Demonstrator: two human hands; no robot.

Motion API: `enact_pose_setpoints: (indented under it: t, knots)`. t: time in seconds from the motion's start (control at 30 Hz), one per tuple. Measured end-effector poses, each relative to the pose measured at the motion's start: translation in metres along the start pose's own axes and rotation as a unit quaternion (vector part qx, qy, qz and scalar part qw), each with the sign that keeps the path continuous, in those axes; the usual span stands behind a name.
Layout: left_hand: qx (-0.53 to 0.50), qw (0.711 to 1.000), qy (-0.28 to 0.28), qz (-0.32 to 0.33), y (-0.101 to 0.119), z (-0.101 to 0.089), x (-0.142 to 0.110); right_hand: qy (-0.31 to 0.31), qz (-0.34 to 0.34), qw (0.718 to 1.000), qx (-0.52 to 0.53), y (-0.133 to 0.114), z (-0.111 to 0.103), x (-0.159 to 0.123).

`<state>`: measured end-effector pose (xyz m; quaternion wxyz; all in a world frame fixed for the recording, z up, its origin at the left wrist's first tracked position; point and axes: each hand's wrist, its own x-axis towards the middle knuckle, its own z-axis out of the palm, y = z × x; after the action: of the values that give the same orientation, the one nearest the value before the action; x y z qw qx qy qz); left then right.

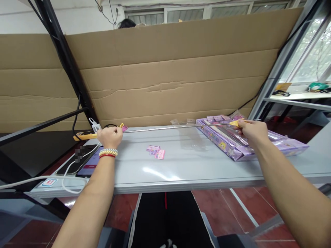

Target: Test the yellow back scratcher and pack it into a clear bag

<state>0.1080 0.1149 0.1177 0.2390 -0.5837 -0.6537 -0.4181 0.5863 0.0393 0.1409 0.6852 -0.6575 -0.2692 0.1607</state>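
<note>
A thin, stiff, light rod (176, 128) spans the table's (196, 165) far edge, left hand (110, 136) clenched on one end, right hand (251, 130) pinching its yellow handle (236, 123) over purple packs (248, 143).

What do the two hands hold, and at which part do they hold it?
Both hold one long thin metal rod. The left hand grips its left end, by the pink and yellow piece. The right hand grips the yellow piece at its right end.
</note>
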Motion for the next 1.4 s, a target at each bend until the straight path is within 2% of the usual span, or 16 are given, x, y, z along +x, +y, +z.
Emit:
enact_pose_setpoints:
  t: [0.1, 0.17, 0.23, 0.3, 0.4, 0.47, 0.53, 0.67, 0.77, 0.83, 0.9, 0.97, 1.03, 1.1, 1.23, 1.4]
  knots:
    - [-0.017, 1.0, 0.023, 0.004, 0.0, 0.003, 0.001, -0.048, 0.014, 0.999, 0.012, -0.007, -0.002, -0.006]
    - [-0.034, 0.999, 0.036, 0.013, -0.001, 0.006, 0.001, -0.105, 0.055, 0.992, 0.049, -0.012, -0.005, -0.009]
    - [-0.054, 0.998, 0.017, 0.022, -0.003, 0.009, 0.001, -0.153, 0.086, 0.978, 0.111, -0.014, -0.008, -0.009]
    - [-0.071, 0.996, -0.028, 0.039, -0.006, 0.012, 0.001, -0.176, 0.078, 0.966, 0.173, -0.012, -0.011, -0.007]
    - [-0.075, 0.991, -0.086, 0.073, -0.007, 0.017, 0.0, -0.183, 0.032, 0.951, 0.248, -0.006, -0.015, -0.003]
    - [-0.072, 0.99, -0.093, 0.077, -0.005, 0.019, 0.0, -0.181, 0.009, 0.935, 0.304, -0.002, -0.017, -0.002]
    - [-0.073, 0.992, -0.075, 0.066, -0.003, 0.017, 0.001, -0.176, 0.0, 0.926, 0.335, 0.0, -0.019, -0.002]
    - [-0.072, 0.996, -0.017, 0.058, 0.0, 0.006, 0.004, -0.167, -0.048, 0.937, 0.303, 0.001, -0.016, -0.004]
    - [-0.064, 0.996, 0.012, 0.065, 0.012, 0.0, 0.002, -0.125, -0.134, 0.936, 0.299, 0.0, 0.003, -0.018]
    - [-0.059, 0.994, 0.007, 0.091, 0.031, -0.002, -0.005, -0.1, -0.168, 0.929, 0.315, 0.0, 0.027, -0.043]
    - [-0.055, 0.99, -0.013, 0.126, 0.056, -0.001, -0.015, -0.095, -0.161, 0.922, 0.339, 0.001, 0.057, -0.081]
    - [-0.056, 0.985, -0.047, 0.16, 0.079, 0.0, -0.027, -0.135, -0.14, 0.918, 0.346, 0.002, 0.086, -0.125]
    - [-0.063, 0.98, -0.08, 0.169, 0.092, 0.001, -0.035, -0.165, -0.128, 0.908, 0.363, 0.002, 0.107, -0.165]
    - [-0.071, 0.979, -0.1, 0.163, 0.094, 0.001, -0.04, -0.185, -0.125, 0.901, 0.371, 0.001, 0.119, -0.192]
    - [-0.086, 0.978, -0.114, 0.15, 0.094, -0.002, -0.046, -0.222, -0.13, 0.897, 0.359, 0.005, 0.131, -0.214]
    - [-0.127, 0.966, -0.134, 0.183, 0.114, -0.005, -0.061, -0.262, -0.138, 0.912, 0.283, 0.021, 0.147, -0.224]
